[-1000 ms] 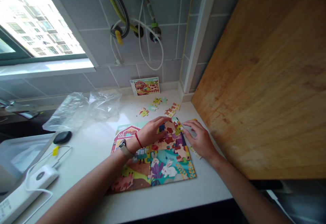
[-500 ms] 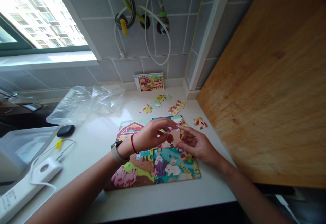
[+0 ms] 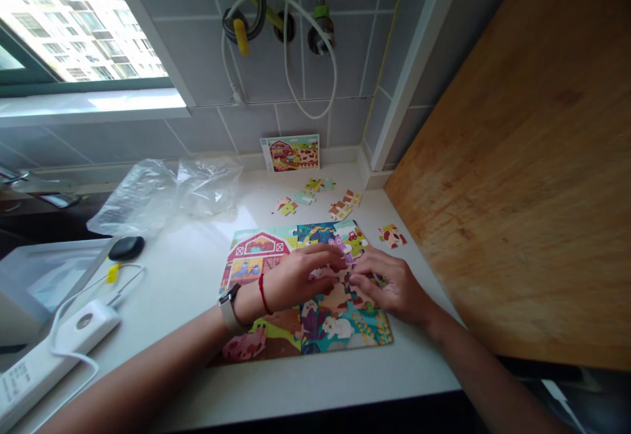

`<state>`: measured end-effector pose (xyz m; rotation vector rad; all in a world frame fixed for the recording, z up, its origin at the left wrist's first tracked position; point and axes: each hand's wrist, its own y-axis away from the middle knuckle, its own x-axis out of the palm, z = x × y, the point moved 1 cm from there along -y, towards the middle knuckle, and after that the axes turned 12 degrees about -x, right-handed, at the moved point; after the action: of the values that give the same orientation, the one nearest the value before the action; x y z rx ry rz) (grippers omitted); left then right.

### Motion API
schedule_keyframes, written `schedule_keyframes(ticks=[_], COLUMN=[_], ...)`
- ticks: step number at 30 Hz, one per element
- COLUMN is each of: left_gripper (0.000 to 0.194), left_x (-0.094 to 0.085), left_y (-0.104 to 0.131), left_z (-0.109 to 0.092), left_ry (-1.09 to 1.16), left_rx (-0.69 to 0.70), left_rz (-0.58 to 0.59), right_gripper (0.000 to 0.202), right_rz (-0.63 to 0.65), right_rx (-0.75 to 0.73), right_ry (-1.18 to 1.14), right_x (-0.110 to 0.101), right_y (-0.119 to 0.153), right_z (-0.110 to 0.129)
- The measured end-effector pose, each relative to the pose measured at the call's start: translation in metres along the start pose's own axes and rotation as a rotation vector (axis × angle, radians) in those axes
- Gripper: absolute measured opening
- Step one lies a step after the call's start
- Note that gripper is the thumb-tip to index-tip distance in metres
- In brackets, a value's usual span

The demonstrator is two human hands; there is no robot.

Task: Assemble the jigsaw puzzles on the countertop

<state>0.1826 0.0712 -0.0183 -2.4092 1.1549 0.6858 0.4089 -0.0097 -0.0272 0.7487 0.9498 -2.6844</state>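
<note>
A colourful jigsaw puzzle lies on the white counter, showing a red barn, rabbits and a pig. My left hand, with a watch and red cord at the wrist, reaches across its middle; thumb and fingers are apart, tips close to pinkish pieces. From the right, my right hand has curled fingers and a thumb pinched at a jigsaw piece, mostly hidden by the fingers. Pink-and-brown jigsaw pieces show just below the fingertips, on the puzzle.
Loose pieces lie behind the puzzle, and others to its right. A picture card leans on the tiled wall. Clear plastic bags, a black object and a power strip are leftward; a wooden panel stands right.
Both hands have come lower onto the puzzle. The pinkish piece held up between them is now down at the puzzle's surface, and my right fingers have curled in more.
</note>
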Motion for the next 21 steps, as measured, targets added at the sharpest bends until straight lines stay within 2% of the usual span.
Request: schedule_keyframes(ticks=[2,4,7,8,10,12,16,21], left_gripper=[0.024,0.024,0.033,0.034,0.032,0.031,0.028,0.019], left_x=[-0.003,-0.003,0.002,0.005,0.010,0.014,0.019,0.023], left_y=[0.008,0.020,0.035,0.039,0.043,0.043,0.044,0.045], left_z=[-0.002,-0.002,0.002,0.004,0.007,0.009,0.010,0.005], left_ry=[-0.121,-0.244,-0.361,-0.372,-0.364,-0.345,-0.368,-0.407], left_rx=[0.062,0.111,0.121,0.119,0.114,0.107,0.081,0.097], left_rz=[-0.016,0.016,0.002,-0.010,-0.028,-0.038,-0.048,-0.069], right_gripper=[0.021,0.025,0.013,0.017,0.037,0.049,0.036,0.028], right_rz=[-0.093,-0.077,0.182,0.290,0.456,0.547,0.601,0.594], right_rx=[0.048,0.091,0.150,0.169,0.204,0.242,0.293,0.315], right_ry=[0.066,0.142,0.302,0.356,0.422,0.457,0.455,0.366], right_x=[-0.005,-0.009,-0.015,-0.017,-0.021,-0.025,-0.026,-0.025], right_y=[-0.001,-0.002,-0.001,0.000,0.003,0.005,0.004,0.002], right_z=[0.001,0.005,0.020,0.026,0.036,0.041,0.038,0.030])
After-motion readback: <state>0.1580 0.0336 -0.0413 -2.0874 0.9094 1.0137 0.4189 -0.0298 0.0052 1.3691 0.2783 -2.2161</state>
